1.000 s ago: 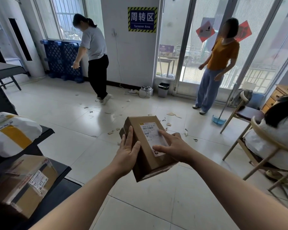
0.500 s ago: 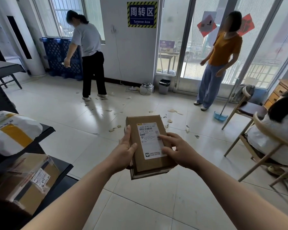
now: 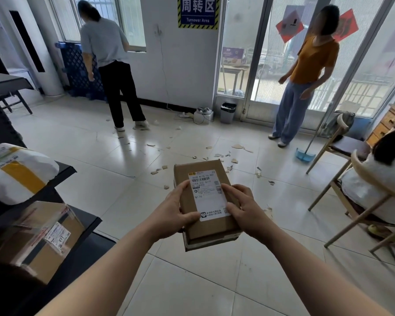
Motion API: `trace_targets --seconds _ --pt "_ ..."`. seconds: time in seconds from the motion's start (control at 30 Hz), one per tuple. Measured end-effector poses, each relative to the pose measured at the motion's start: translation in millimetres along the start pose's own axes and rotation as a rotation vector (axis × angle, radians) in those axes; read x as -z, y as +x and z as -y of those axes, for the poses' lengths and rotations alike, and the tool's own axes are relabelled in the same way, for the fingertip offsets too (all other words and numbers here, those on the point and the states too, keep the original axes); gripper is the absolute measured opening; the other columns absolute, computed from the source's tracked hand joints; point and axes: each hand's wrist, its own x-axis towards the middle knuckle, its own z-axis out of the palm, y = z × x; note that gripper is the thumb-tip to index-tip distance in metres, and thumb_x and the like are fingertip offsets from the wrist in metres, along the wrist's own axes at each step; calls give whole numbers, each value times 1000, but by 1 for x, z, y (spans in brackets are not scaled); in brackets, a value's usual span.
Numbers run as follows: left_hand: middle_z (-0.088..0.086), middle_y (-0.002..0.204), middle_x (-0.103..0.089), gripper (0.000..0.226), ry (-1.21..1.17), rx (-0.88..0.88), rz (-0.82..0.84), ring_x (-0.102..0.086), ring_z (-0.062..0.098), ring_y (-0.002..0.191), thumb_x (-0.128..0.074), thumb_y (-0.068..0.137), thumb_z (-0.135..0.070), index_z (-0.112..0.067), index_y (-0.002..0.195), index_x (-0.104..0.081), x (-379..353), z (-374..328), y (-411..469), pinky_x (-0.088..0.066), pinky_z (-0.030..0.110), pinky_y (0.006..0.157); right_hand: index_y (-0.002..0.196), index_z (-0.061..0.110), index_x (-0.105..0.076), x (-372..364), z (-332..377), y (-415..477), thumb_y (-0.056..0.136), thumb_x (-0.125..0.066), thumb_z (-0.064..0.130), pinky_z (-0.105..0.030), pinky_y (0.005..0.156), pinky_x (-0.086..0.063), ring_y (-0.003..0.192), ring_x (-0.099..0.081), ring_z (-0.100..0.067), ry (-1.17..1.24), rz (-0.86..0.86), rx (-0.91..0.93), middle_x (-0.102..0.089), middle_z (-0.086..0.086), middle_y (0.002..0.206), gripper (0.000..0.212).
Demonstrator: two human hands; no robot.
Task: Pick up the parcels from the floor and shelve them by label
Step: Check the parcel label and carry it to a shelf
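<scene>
A parcel depot's sorting room: a "Turnover Area" sign [image 3: 197,12] at 12 o'clock, labelled parcels on black shelves [image 3: 62,169] at 9 o'clock, packaging scraps [image 3: 214,156] across the tiled floor [image 3: 192,281].

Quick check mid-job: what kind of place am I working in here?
Likely a parcel sorting or pickup station: a "Turnover Area" sign on the wall, labelled parcels on black shelves, and a labelled box in both hands.

We counted three parcels: one brown box [image 3: 205,201] held up, one white bag [image 3: 14,174] and one taped carton [image 3: 43,238] on the shelves [image 3: 64,167]. Three other people were present.
</scene>
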Motion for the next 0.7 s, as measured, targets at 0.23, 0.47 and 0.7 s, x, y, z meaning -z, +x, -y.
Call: trace_targets --seconds 0.23,0.47,0.7 --pt "-4 149 -32 88 -2 -16 -39 -49 22 121 -70 83 -16 -46 145 -16 3 -1 -10 -61 34 71 144 29 -32 -7 5 -2 95 -43 8 -24 97 -43 128 -39 -12 97 28 38 -38 5 142 54" --pt "-8 149 -33 85 -42 -52 -95 -44 13 118 -70 83 -16 -45 145 -19 4 1 -20 -55 47 90 143 37 -31 -12 -1 -4 95 -45 15 -42 97 -50 128 -43 -17 150 35 29 -37 8 142 55" --pt "-18 139 -35 84 -82 -42 -126 -45 11 117 -70 83 -15 -45 145 -22 4 5 -27 -53 46 94 142 39 -31 -19 0 -7 95 -45 14 -41 95 -52 125 -46 -16 145 31 37 -37 7 142 55"
